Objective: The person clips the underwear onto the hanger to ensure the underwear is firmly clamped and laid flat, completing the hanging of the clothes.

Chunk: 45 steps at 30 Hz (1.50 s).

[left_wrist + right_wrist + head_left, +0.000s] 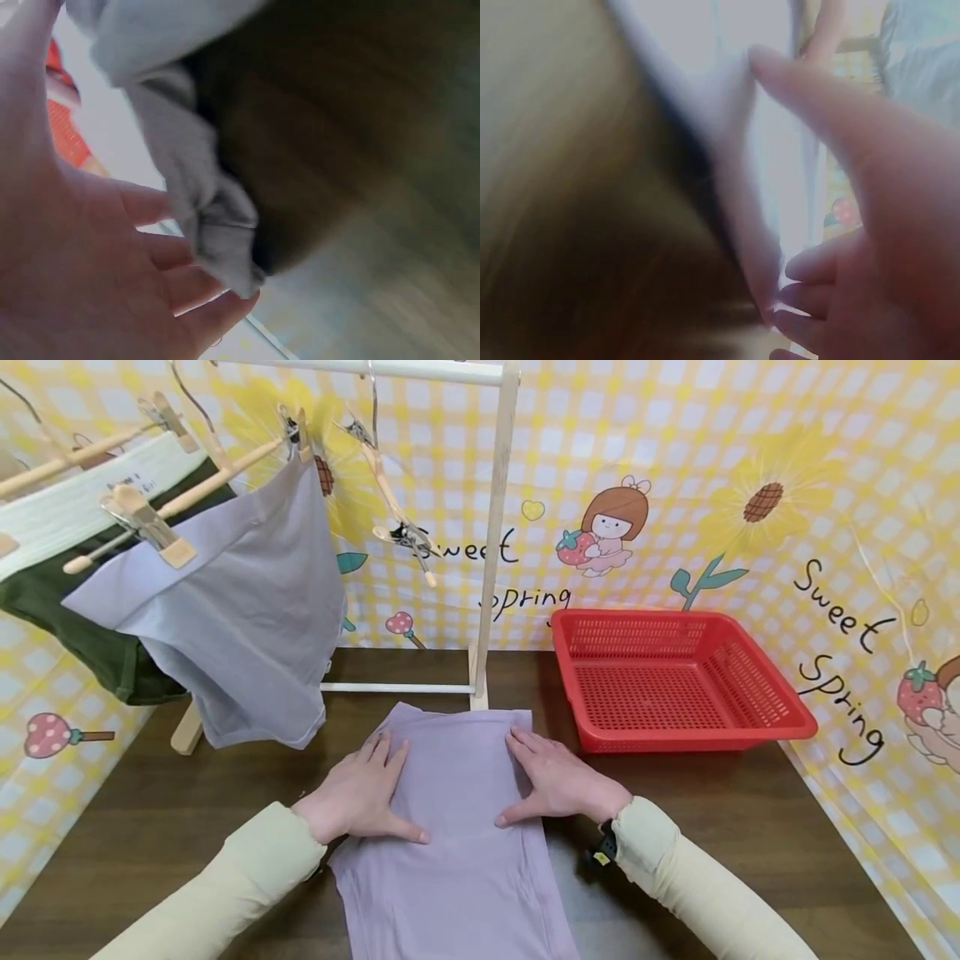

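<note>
A lavender garment (461, 860) lies spread on the dark wooden table, running from the clothes rack's base toward the near edge in the head view. On its left side rests my left hand (363, 795), fingers straight and spread, thumb pointing inward over the cloth. My right hand (561, 779) lies along the opposite side with its fingertips at the upper right corner. In the left wrist view, fingertips touch a rumpled edge of the garment (176, 142). The right wrist view is blurred and shows straight fingers against the side of the cloth (746, 202).
A clothes rack (495, 527) stands at the back left. Grey briefs (255, 585) and dark green briefs (82, 602) hang there from clip hangers, beside a bare clip hanger (386, 485). A red plastic basket (682, 735) sits at the back right, near the patterned cloth backdrop (840, 510).
</note>
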{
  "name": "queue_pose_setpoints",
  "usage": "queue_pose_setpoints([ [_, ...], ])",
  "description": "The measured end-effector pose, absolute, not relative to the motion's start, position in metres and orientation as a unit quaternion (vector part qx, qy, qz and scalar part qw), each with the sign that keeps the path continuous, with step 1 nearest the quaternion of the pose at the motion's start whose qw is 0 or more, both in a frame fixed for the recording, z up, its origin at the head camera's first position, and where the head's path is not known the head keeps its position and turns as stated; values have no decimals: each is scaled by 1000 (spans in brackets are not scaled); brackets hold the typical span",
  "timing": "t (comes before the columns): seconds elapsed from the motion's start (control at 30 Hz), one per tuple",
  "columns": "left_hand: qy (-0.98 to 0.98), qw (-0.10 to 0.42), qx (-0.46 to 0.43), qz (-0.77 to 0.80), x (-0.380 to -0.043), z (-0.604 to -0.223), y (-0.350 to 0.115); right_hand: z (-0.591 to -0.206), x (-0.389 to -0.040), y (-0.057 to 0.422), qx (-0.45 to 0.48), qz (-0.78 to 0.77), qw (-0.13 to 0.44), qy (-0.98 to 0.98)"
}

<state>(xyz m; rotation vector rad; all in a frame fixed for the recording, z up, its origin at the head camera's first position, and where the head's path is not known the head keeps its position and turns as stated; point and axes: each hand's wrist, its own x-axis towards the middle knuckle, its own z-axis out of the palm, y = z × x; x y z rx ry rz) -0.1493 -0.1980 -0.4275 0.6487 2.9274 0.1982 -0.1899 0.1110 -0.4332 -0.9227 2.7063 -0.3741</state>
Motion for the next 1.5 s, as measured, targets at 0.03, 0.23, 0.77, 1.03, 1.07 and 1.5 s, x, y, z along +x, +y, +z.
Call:
queue_pose_setpoints([
  [0.03,972,66,215,74,-150,-427,-197,-432,-189,109,-319,-146,129,928],
  [0.23,966,42,215,137,-155,-419,-196,-412,-187,99,-339,-232,112,905],
  [0.77,947,-25,189,258,-173,-383,-190,-306,-225,91,-260,-472,-80,839],
  [1.03,930,-69,191,306,-172,-369,-188,-261,-254,72,-234,-572,-109,778],
  [1.07,928,-77,192,310,-172,-367,-188,-256,-258,70,-232,-582,-112,771],
  [1.5,879,-192,192,392,-172,-347,-179,-231,-297,40,-244,-676,-116,686],
])
